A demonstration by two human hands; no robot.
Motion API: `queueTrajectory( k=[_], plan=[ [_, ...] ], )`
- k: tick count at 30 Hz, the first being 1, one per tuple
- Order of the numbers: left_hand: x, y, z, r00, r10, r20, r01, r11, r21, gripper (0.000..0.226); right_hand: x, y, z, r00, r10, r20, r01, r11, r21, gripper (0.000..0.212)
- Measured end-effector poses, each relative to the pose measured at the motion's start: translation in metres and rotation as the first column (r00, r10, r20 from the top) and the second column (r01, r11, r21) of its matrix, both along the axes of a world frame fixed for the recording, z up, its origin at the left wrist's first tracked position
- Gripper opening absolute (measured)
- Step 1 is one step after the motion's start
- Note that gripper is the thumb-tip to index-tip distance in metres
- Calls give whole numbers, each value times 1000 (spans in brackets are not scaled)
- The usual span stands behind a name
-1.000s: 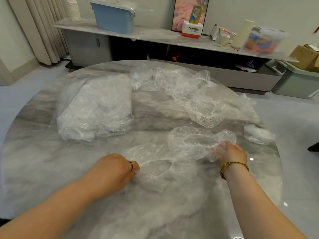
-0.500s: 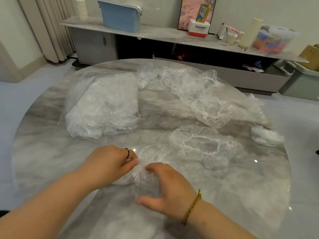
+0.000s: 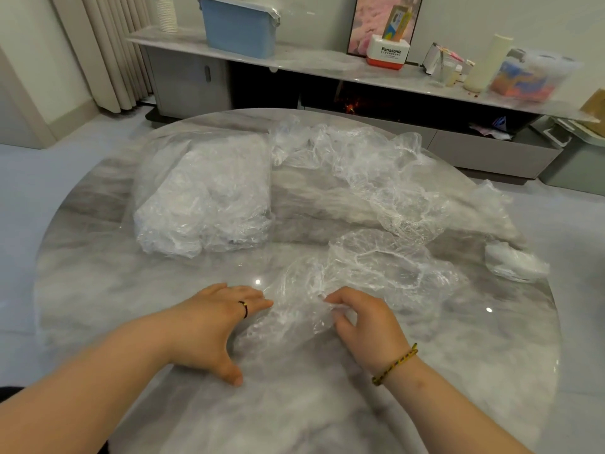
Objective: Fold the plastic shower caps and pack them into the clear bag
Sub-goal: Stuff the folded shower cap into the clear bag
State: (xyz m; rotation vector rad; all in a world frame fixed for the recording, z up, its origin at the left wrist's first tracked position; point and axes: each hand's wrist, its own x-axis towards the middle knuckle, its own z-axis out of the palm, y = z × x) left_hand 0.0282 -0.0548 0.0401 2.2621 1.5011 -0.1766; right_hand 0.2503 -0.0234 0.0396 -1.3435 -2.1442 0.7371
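Note:
A crumpled clear shower cap [image 3: 288, 322] lies on the marble table between my hands. My left hand [image 3: 212, 326] rests flat at its left edge, fingers straight and thumb spread. My right hand [image 3: 363, 326] has its fingers curled into the cap's right side and grips the plastic. Just behind lies a second open cap [image 3: 386, 267]. Several more caps [image 3: 376, 178] trail in a loose heap toward the back. The clear bag [image 3: 203, 198], stuffed with caps, sits at the back left.
A small bundled cap [image 3: 514, 265] lies near the round table's right rim [image 3: 553, 322]. Behind the table runs a low marble sideboard [image 3: 311, 63] with a blue box [image 3: 239, 26] and other items. Curtains hang at the far left.
My right hand has shifted from on top of the cap to its right side. My left hand has opened out flat. The cap now lies more spread between them.

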Motion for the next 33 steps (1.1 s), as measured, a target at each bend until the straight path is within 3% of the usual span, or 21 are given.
queueTrajectory(
  k=[5, 8, 10, 12, 13, 16, 20, 24, 28, 33],
  plan=[
    [6, 5, -14, 992, -127, 22, 108, 913, 394, 46, 7, 6, 4, 996, 68, -52, -71, 996, -47, 20],
    [7, 6, -17, 952, -133, 276, 1, 902, 431, 22, 11, 7, 11, 995, 90, -46, -97, 979, -178, 22],
    [13, 4, -8, 819, 24, 573, -200, 949, 246, 19, 16, 7, 14, 995, 95, -33, -100, 965, -242, 48],
    [16, 1, -4, 614, 268, 742, -397, 918, -2, 42, 19, 9, 17, 991, 130, 14, -119, 941, -318, 60],
    [16, 1, -1, 561, 353, 749, -407, 905, -123, 43, 20, 9, 16, 988, 150, 48, -125, 932, -341, 61],
    [12, 4, 8, 527, 493, 692, -341, 869, -360, 28, 21, 12, 12, 981, 160, 107, -109, 919, -378, 50],
    [5, 5, 9, 474, 589, 655, -372, 808, -457, 19, 20, 12, 10, 994, 102, 36, -73, 880, -469, 45],
    [4, 8, 7, 539, 640, 547, -469, 768, -437, 10, 19, 14, 7, 1000, -9, -18, -2, 845, -535, 38],
    [3, 7, 2, 674, 574, 465, -461, 818, -344, 15, 15, 14, 13, 971, -197, -138, 63, 762, -645, 9],
    [9, 3, -1, 759, 482, 438, -416, 876, -244, 29, 13, 15, 2, 966, -249, -69, 164, 797, -582, 21]
  ],
)
